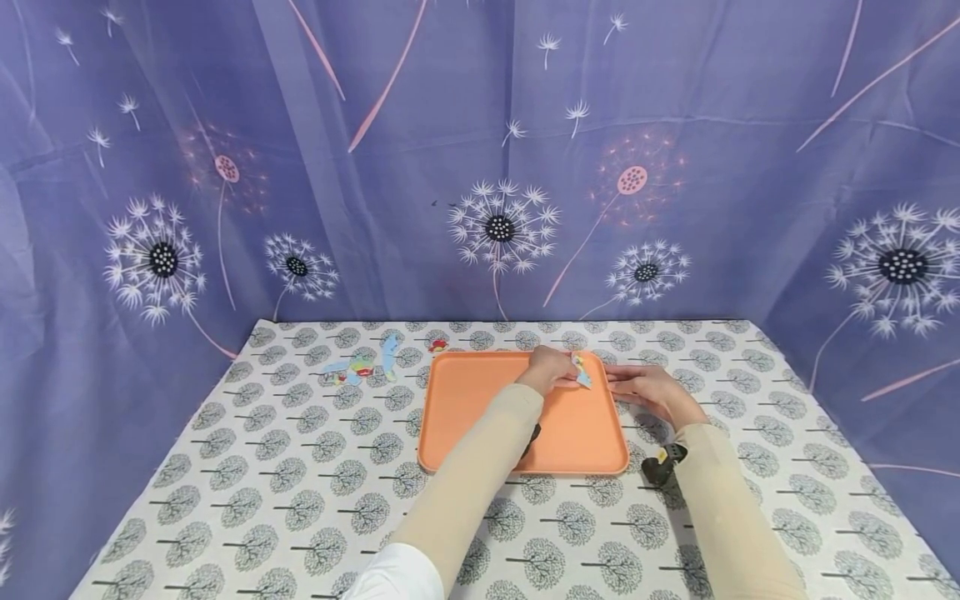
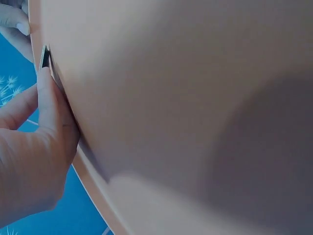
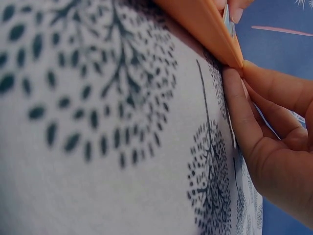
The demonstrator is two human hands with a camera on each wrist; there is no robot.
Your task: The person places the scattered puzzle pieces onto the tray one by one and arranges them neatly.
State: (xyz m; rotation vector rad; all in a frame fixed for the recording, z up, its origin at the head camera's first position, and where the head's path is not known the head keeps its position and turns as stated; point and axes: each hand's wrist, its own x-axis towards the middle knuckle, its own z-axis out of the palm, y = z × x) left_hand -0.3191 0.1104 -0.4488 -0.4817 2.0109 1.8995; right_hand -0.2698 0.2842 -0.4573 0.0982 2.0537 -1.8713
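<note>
Over the far right part of an orange tray (image 1: 480,417), my left hand (image 1: 551,368) pinches a thin flat piece (image 1: 582,377) printed in light blue, yellow and red. In the left wrist view this piece (image 2: 44,57) is seen nearly edge-on at the fingertips, close by the tray's rim. My right hand (image 1: 654,392) is at the tray's right edge near the far corner. Its thumb and forefinger pinch the rim in the right wrist view, where part of the colourful piece (image 3: 228,22) shows just above the tray.
Several similar colourful flat pieces (image 1: 362,367) lie on the patterned tablecloth (image 1: 330,467) left of the tray, one light blue piece (image 1: 389,357) among them. A small red piece (image 1: 438,344) lies behind the tray's far left corner. A purple dandelion curtain (image 1: 397,208) hangs behind the table.
</note>
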